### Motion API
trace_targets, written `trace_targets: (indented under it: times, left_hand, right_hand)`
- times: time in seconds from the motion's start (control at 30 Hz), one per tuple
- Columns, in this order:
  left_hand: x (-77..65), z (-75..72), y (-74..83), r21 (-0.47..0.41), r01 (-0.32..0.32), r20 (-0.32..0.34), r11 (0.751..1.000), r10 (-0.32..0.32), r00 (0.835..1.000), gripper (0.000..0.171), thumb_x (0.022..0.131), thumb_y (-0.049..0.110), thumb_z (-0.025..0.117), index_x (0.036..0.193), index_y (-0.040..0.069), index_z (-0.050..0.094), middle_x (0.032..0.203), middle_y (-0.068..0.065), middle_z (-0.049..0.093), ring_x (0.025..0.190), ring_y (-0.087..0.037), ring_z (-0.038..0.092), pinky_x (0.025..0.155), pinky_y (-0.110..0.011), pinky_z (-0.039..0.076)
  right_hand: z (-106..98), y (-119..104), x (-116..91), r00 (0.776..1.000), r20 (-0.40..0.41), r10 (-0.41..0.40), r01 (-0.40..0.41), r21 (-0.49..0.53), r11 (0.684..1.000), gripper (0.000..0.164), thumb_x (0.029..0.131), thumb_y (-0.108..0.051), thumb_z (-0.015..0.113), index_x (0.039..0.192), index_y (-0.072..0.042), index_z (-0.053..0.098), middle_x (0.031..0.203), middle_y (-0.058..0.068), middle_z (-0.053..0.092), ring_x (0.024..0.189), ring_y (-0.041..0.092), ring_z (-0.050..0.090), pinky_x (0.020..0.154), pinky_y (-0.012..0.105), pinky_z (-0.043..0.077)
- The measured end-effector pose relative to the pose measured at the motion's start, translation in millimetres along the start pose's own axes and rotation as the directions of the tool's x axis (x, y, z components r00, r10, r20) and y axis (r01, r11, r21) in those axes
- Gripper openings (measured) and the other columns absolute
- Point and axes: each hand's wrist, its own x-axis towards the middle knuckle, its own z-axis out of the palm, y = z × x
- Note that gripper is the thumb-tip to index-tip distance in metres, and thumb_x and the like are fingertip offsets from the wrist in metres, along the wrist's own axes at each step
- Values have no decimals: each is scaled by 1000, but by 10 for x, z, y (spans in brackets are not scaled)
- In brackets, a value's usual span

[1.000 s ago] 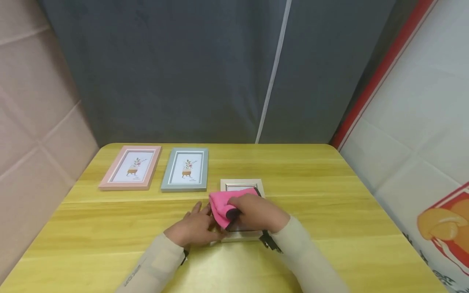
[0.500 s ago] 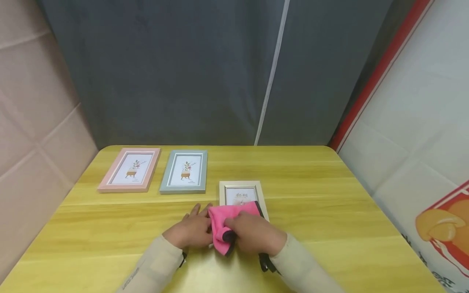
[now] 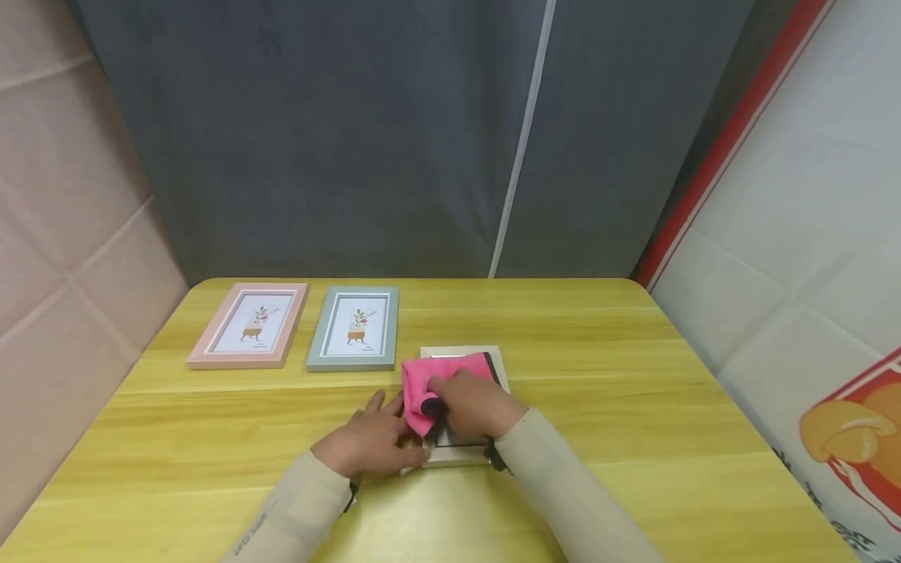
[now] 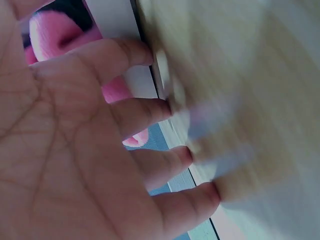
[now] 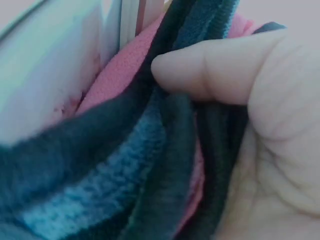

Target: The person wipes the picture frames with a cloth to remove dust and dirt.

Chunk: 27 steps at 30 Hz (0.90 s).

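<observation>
A cream photo frame (image 3: 457, 457) lies flat on the table with a folded pink cloth (image 3: 415, 381), edged in black, spread over much of its front. My right hand (image 3: 477, 405) grips the cloth and presses it on the frame; the right wrist view shows the thumb (image 5: 200, 65) pinching the bunched folds. Beside the frame's left edge rests my left hand (image 3: 369, 440), fingers spread, with the thumb at the near left corner. In the left wrist view its fingertips (image 4: 181, 152) meet the tabletop along the frame's side. The cloth and right hand hide most of the picture.
A pink photo frame (image 3: 202, 356) and a grey-blue one (image 3: 324, 363) lie face up at the back left of the wooden table (image 3: 598, 352). A dark curtain (image 3: 338, 156) hangs behind the table, with pale walls at both sides.
My right hand drew the cloth toward the near end of the cream frame, baring its top, then pushed it back up toward the far end. The left hand has stayed at the frame's left side.
</observation>
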Motion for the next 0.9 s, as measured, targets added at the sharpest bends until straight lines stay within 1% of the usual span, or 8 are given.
trace_targets:
  times: [0.1, 0.2, 0.3, 0.37, 0.47, 0.6, 0.77, 0.9]
  left_hand:
    - [-4, -3, 1, 13, -3, 1, 1000, 3, 1000, 64, 89, 53, 66, 137, 12, 61, 159, -19, 29, 143, -55, 13, 106, -73, 22]
    - [-9, -11, 7, 33, -1, 2, 999, 1, 1000, 64, 89, 54, 65, 137, 12, 62, 158, -20, 30, 142, -55, 13, 106, -73, 22]
    - [-6, -16, 12, 39, 6, 7, 999, -6, 1000, 65, 89, 56, 65, 136, 12, 62, 158, -19, 30, 143, -54, 13, 107, -72, 22]
    - [-8, -20, 17, 37, 7, 9, 999, -8, 1000, 65, 89, 56, 65, 136, 12, 62, 158, -19, 30, 143, -54, 13, 107, -72, 23]
    - [-7, -21, 21, 40, 11, 15, 999, -11, 1000, 66, 89, 56, 64, 139, 13, 60, 158, -19, 28, 143, -54, 13, 107, -72, 23]
    - [-14, -26, 29, 44, 13, 17, 999, -14, 1000, 67, 89, 56, 65, 140, 14, 58, 159, -20, 28, 143, -55, 13, 107, -72, 23]
    - [-26, -32, 32, 54, 12, 11, 998, -12, 1000, 67, 89, 54, 66, 140, 13, 58, 159, -19, 28, 142, -55, 14, 107, -71, 23]
    - [-23, -39, 36, 33, 7, 12, 999, -8, 1000, 66, 89, 53, 66, 141, 14, 57, 160, -19, 26, 143, -55, 13, 107, -72, 22]
  right_hand:
    - [-4, 15, 90, 999, 4, 49, -49, 18, 999, 30, 92, -7, 64, 119, -19, 60, 98, 3, 62, 92, 20, 54, 80, 36, 53]
    - [13, 14, 154, 995, -8, 99, -99, 15, 995, 39, 95, -9, 61, 132, -18, 57, 113, 6, 64, 101, 21, 51, 88, 38, 52]
    - [34, 12, 188, 991, -22, 130, -130, -1, 991, 49, 96, -11, 60, 144, -19, 51, 127, 5, 63, 108, 21, 49, 97, 39, 49]
    - [40, 21, 198, 991, -30, 132, -132, 0, 991, 48, 97, -12, 59, 144, -19, 51, 130, 5, 61, 110, 22, 49, 98, 40, 48]
    - [46, 50, 197, 993, -48, 112, -112, 18, 994, 41, 97, -11, 57, 138, -18, 55, 124, 4, 64, 105, 22, 50, 93, 39, 50]
    - [56, 93, 182, 995, -75, 72, -68, 51, 996, 31, 94, -7, 59, 123, -17, 61, 109, 2, 67, 98, 22, 53, 86, 39, 52]
    - [29, 150, 139, 994, -110, 6, 4, 89, 996, 32, 89, 0, 61, 116, -16, 63, 104, 2, 68, 98, 21, 59, 91, 41, 51]
    - [-36, 169, 31, 986, -147, -77, 95, 120, 988, 25, 86, 5, 62, 100, -16, 63, 90, -4, 64, 87, 16, 60, 89, 36, 51]
